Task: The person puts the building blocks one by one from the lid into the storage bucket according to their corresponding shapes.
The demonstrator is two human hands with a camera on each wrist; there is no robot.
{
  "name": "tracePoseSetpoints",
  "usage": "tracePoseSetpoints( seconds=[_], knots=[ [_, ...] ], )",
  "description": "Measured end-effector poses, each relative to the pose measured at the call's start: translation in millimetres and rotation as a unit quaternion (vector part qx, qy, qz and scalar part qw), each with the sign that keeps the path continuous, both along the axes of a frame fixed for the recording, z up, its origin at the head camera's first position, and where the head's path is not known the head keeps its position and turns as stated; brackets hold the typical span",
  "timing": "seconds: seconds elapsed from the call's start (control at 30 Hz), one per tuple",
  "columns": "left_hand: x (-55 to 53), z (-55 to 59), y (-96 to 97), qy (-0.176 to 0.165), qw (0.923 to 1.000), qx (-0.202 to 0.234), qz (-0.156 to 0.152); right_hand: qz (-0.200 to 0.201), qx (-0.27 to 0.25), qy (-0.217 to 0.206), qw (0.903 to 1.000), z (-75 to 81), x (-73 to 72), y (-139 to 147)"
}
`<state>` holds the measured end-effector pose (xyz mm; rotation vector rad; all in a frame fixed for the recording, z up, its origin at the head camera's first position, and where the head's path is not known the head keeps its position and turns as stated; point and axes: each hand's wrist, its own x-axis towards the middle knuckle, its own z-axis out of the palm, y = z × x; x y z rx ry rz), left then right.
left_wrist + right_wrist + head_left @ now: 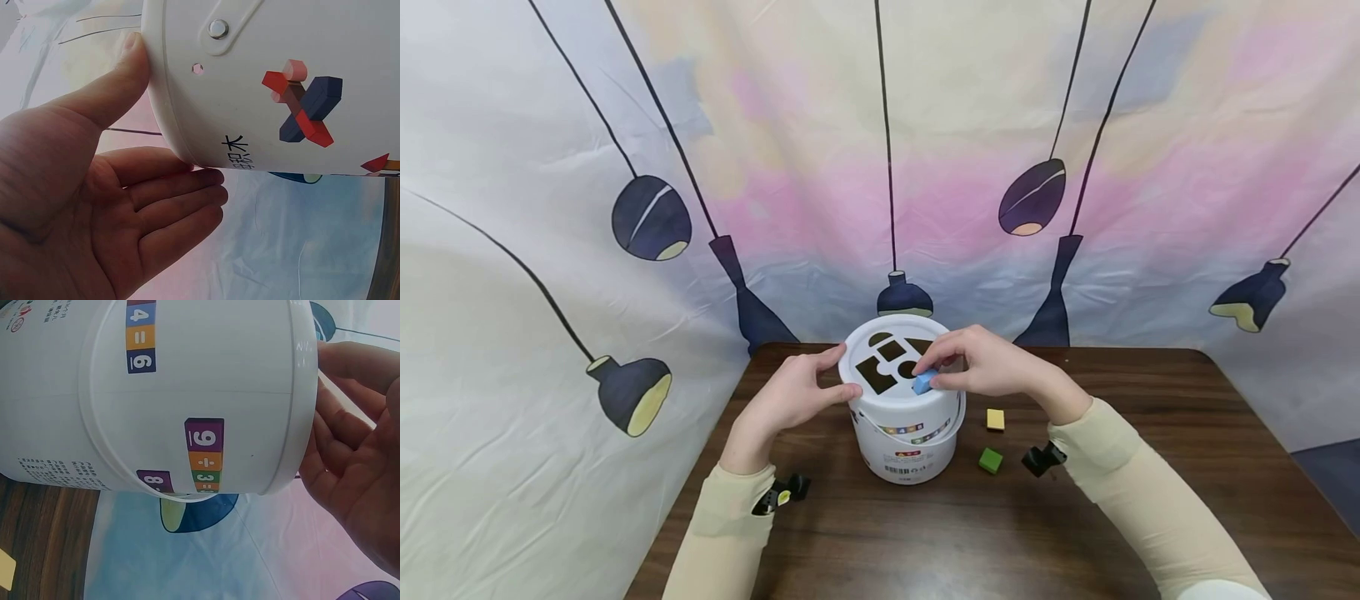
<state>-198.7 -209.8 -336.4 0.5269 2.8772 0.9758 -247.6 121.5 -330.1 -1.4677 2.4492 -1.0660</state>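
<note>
A white bucket stands upright, its lid cut with several shaped holes. My left hand steadies its left side, with thumb and index finger spread along the lid's rim. In the left wrist view, the other fingers stretch out fairly straight beside the bucket. A small blue block is pinched between thumb and fingers of my right hand, over the lid's right front, beside a round hole. The right wrist view hides that block behind the bucket's rim.
A yellow block and a green block lie on the dark wooden table, right of the bucket. The bucket's handle hangs down at the front. Behind the table hangs a cloth printed with lamps.
</note>
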Motion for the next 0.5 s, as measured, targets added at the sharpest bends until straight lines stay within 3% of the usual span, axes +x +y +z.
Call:
tracePoseSetpoints(
  seconds=[0.5],
  knots=[
    [0.1, -1.0, 0.0, 0.008, 0.9999, 0.005, -0.006, 0.0, -0.001, -0.009, 1.0, -0.1, 0.0, 1.2]
  ],
)
